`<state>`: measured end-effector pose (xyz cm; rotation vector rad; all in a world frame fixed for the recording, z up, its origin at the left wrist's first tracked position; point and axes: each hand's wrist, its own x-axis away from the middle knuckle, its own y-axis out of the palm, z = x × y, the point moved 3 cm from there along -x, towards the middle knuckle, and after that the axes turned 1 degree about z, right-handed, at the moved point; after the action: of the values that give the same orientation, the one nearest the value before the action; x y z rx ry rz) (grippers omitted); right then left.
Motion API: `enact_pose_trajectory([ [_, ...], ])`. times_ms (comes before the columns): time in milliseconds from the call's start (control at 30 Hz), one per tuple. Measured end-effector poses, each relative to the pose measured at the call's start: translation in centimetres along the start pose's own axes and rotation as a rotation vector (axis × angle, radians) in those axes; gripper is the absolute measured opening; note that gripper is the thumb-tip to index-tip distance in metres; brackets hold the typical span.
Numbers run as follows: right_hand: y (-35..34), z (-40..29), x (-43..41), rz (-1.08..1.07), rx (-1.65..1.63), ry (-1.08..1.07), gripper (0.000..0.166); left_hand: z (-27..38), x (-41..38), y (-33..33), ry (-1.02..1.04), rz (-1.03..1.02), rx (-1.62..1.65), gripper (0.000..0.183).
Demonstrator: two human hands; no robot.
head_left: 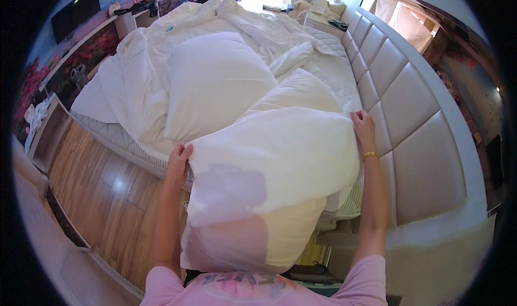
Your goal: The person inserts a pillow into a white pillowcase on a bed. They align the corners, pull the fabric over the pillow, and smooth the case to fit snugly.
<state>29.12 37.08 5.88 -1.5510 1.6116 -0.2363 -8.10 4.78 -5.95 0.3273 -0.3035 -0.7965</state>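
Between my hands a white pillowcase [274,152] is stretched wide, partly over a cream pillow [226,241] that leans against my body. My left hand [180,160] pinches the pillowcase's left corner, near the mattress edge. At its right corner, beside the headboard, my right hand [363,124] grips the cloth between thumb and fingers. Beyond the pillowcase lies a white pillow [218,80] flat on the bed, and a second white pillow [299,90] shows partly behind the cloth. The lower part of the cream pillow sticks out below the pillowcase.
A rumpled white duvet [139,76] covers much of the mattress [117,138]. The padded headboard [428,156] runs along the right. Wood flooring [105,197] lies at left, with a wall shelf [76,43] and a television [76,13] beyond. More bedding [315,5] is heaped at the far right.
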Motion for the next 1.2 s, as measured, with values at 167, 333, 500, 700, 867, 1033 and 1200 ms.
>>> enact_pose_trajectory([
  [167, -2.7, -0.2, 0.6, 0.194, -0.413, 0.04, 0.02, 1.7, 1.4, 0.0, 0.078, 0.022, 0.005, 0.016],
  [333, -5.6, 2.5, 3.8, 0.161, -0.721, 0.059, 0.017, 6.2, 5.9, 0.2, 0.22, 0.158, -0.022, 0.021],
  [500, -4.3, 4.8, 7.5, -0.299, -0.381, 0.174, 0.014, 5.6, 7.0, -2.3, 0.089, -0.103, -0.125, 0.022],
  [700, -3.5, 3.6, 6.6, -0.027, -0.618, 0.01, 0.015, 4.4, 6.2, -2.0, 0.097, -0.13, -0.108, 0.019],
  [867, -2.0, 1.3, 3.1, 0.043, -0.536, 0.076, 0.013, 4.7, 6.1, -1.7, 0.184, -0.032, -0.088, 0.015],
  [1033, -0.7, 1.0, 2.0, -0.097, -0.521, 0.05, 0.012, 4.3, 5.4, -2.1, 0.182, -0.054, -0.122, 0.018],
  [1200, -2.0, 0.5, 0.6, 0.197, -0.818, 0.115, 0.011, 6.1, 6.1, 0.1, 0.342, 0.144, -0.043, 0.017],
])
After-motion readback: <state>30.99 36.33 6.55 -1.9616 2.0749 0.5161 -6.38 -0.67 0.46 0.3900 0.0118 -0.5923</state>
